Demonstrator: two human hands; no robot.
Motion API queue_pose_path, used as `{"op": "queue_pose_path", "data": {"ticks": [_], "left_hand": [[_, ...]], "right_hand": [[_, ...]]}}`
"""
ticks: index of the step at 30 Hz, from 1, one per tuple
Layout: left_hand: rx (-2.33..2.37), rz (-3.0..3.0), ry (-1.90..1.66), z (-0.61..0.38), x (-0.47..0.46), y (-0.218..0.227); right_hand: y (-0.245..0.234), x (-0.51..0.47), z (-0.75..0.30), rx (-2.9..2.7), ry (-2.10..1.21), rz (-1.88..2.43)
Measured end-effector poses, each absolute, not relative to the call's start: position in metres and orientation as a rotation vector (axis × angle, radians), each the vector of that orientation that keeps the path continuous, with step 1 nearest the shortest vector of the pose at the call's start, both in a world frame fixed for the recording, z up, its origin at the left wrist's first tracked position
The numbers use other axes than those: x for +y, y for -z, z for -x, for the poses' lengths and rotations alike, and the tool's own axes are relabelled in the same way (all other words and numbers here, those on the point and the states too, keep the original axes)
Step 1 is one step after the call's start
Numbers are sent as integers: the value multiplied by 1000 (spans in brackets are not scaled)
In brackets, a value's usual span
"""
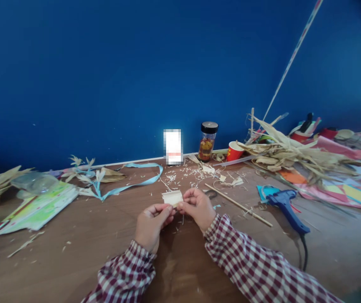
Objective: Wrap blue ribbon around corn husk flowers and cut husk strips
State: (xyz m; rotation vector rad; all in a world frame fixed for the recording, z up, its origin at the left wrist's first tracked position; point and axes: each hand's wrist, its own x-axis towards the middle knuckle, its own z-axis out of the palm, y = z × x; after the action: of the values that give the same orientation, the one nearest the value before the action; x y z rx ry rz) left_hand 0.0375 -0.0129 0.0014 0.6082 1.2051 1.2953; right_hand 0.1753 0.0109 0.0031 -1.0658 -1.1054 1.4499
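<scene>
Between my two hands is a small pale piece of corn husk (pixel 172 198), held up above the table. My left hand (pixel 151 223) pinches its lower edge with thumb and fingers. From the other side my right hand (pixel 199 207) grips the same edge, its fingers closed beside the left fingertips. A thin strip hangs just below the fingers. Behind the right hand lies a dark ring-like object (pixel 211 194), partly hidden, and a thin wooden stick (pixel 239 205) runs slantwise to its right. Small pale scraps (pixel 189 176) litter the tabletop beyond the hands.
A blue glue gun (pixel 289 209) with a cord lies at right. Dried corn husks (pixel 289 151) are heaped at the back right, near a red paper cup (pixel 234 151) and a lidded jar (pixel 207 142). Light blue ribbon (pixel 136 184) and a painted sheet (pixel 41 207) lie left. A blue wall (pixel 120 75) stands behind.
</scene>
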Motion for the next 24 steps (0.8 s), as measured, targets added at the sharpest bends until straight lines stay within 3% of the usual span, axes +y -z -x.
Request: {"op": "queue_pose_path", "data": {"ticks": [24], "left_hand": [[1174, -688, -1307, -40, -13, -2]], "right_hand": [[-6, 9, -175, -1145, -1499, 1025]]}}
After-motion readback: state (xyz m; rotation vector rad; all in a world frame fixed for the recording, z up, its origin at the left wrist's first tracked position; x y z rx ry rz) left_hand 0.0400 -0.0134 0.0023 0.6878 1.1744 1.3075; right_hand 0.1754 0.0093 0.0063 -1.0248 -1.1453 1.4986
